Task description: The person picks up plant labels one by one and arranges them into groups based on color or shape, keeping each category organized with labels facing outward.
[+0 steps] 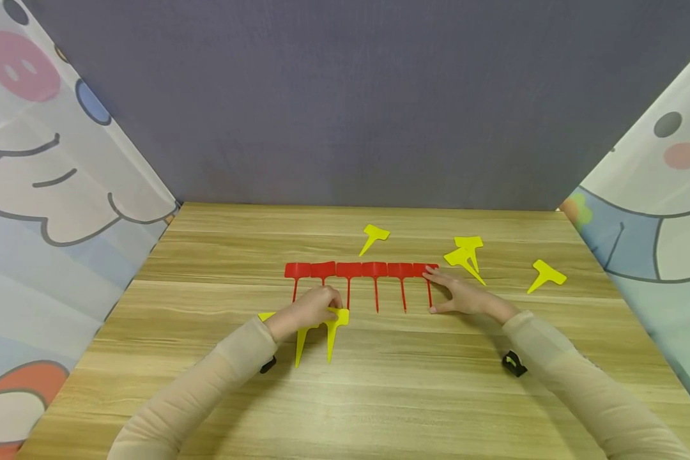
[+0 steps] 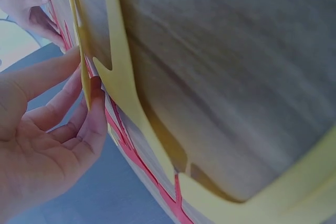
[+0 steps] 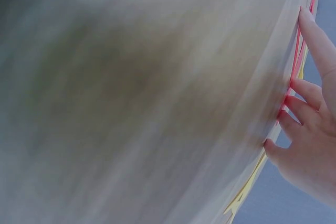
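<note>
Several red T-shaped plant labels (image 1: 375, 269) lie side by side in a row, heads away from me and stems toward me. My left hand (image 1: 307, 311) pinches a yellow T-shaped plant label (image 2: 85, 80) by its head between thumb and fingers, just in front of the row's left part. Beside it, another yellow plant label (image 1: 301, 345) lies partly under that hand, and the forearm hides most of a further one (image 1: 266, 315). At the row's right end, my right hand (image 1: 466, 297) spreads its fingers, with fingertips (image 1: 429, 271) on the last red label.
Beyond the row lies a single yellow label (image 1: 375, 235). Two overlapping yellow labels (image 1: 468, 243) and another one (image 1: 546, 275) lie to the right on the wooden table (image 1: 379, 409). A grey panel (image 1: 368, 115) stands along the back, with printed curtains (image 1: 655, 243) at both sides.
</note>
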`<state>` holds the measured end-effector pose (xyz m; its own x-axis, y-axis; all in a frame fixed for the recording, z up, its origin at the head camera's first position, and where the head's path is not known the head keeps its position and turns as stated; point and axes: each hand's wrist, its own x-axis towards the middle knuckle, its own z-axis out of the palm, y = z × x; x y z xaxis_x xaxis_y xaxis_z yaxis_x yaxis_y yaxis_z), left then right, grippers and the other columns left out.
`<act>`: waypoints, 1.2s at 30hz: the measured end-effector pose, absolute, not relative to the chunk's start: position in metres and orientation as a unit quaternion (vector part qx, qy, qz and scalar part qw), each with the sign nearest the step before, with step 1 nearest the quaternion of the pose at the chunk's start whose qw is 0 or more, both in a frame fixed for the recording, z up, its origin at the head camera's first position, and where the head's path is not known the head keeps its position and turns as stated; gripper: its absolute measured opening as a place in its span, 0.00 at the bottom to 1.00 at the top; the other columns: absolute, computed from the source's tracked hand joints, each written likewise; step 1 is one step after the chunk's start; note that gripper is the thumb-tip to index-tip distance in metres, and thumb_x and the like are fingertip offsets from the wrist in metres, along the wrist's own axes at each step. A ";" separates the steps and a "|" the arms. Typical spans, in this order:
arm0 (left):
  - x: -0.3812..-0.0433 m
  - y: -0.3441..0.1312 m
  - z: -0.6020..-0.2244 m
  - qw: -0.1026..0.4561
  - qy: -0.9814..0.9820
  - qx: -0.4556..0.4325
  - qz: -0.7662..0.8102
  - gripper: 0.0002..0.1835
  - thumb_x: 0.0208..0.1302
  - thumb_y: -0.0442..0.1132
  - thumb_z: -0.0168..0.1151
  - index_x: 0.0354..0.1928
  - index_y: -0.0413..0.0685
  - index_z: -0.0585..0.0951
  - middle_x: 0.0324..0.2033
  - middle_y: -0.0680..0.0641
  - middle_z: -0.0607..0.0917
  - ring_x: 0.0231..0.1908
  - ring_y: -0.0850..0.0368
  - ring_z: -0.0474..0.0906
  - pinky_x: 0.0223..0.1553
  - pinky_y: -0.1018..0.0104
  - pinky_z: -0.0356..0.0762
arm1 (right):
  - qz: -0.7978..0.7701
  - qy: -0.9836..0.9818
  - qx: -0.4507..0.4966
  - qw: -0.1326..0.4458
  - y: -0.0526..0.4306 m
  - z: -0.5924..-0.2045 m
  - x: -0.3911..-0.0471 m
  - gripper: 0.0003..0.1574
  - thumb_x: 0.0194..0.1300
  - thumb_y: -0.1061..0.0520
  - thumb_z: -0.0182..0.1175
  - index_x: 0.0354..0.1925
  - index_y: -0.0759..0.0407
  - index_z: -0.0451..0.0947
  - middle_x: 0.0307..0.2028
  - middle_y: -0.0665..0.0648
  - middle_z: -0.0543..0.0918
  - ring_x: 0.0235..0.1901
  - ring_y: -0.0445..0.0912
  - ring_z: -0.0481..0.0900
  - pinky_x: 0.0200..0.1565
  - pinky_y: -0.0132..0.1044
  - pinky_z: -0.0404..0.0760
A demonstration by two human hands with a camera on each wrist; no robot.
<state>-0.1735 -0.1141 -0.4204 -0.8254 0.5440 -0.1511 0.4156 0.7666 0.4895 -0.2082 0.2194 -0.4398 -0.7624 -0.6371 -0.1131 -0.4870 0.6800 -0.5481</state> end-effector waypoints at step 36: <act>-0.155 -0.167 -0.405 0.081 0.925 0.292 0.229 0.08 0.56 0.37 0.60 0.36 0.41 0.79 0.32 0.52 0.77 0.32 0.58 0.75 0.34 0.70 0.75 | -0.251 0.903 -0.315 0.147 0.219 -0.439 -0.207 0.51 0.50 0.46 0.64 0.63 0.69 0.54 0.65 0.68 0.51 0.63 0.65 0.46 0.58 0.59 0.52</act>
